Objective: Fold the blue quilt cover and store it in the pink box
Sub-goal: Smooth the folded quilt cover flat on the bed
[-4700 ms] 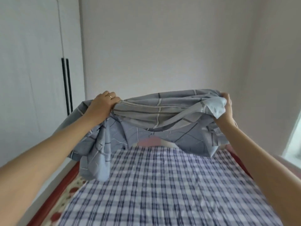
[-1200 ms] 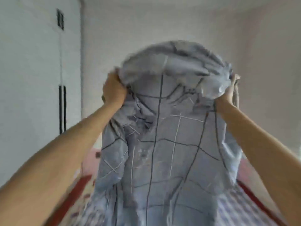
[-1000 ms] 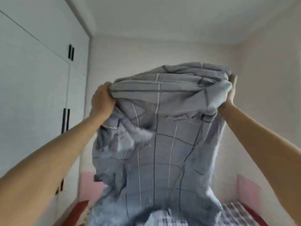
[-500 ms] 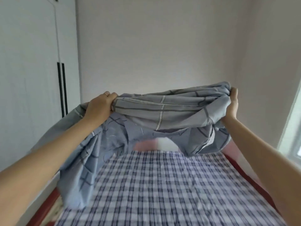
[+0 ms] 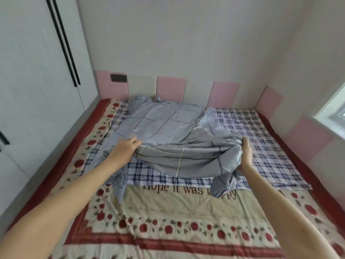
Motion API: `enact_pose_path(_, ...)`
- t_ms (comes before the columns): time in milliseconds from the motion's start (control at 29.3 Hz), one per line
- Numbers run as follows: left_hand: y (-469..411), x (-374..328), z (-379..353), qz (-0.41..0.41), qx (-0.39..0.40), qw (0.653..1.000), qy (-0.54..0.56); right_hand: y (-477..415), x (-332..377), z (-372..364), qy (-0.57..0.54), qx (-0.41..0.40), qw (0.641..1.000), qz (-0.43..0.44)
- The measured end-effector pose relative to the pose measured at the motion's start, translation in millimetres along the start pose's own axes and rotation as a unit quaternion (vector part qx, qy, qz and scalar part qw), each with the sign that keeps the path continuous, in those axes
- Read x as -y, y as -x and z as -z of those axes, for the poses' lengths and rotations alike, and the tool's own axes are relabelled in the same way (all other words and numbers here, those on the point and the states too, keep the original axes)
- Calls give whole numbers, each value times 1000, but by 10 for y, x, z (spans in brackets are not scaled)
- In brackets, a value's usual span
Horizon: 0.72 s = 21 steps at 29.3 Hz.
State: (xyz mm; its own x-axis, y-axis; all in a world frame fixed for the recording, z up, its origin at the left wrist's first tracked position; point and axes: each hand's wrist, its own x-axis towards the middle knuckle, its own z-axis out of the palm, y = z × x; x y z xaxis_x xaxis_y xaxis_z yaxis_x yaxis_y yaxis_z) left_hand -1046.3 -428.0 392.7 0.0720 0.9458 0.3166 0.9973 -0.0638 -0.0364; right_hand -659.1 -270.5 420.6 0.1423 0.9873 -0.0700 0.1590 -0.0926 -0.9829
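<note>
Fabric of the blue quilt cover (image 5: 164,122) is laid across the plaid sheet (image 5: 265,146) on the bed. Its near edge is gripped, bunched, by the left hand (image 5: 127,149) and the right hand (image 5: 246,153), which are held well apart, probably so it is flattened for folding.

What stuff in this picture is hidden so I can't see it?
Pink box: not in the head view.
Right hand: head view, fingertips buried in the blue quilt cover.
Words on the flowery blanket: head view, partly covered by the checked sheet and quilt cover.
</note>
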Motion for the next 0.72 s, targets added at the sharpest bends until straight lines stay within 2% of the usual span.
enact_pose_path(103,213,-59,-266,1,40,999,14,106,-219,17,34,12,999,-18)
enact_pose_path(205,451,-69,-605,5,89,996,25,70,-619,-88,78,44,993,-74)
enact_pose_path(410,806,-116,-1005,36,164,985,48,143,-1093,-149,236,74,967,-66)
enact_pose_path(581,1496,-414,-1358,38,268,957,107,495,-1814,23,375,137,908,-129)
enact_pose_path(615,1610,-468,-1397,34,282,952,115,572,-1881,61,411,155,890,-121)
enact_pose_path(718,1969,-688,-1424,55,372,918,124,813,-2104,197,549,252,793,-78)
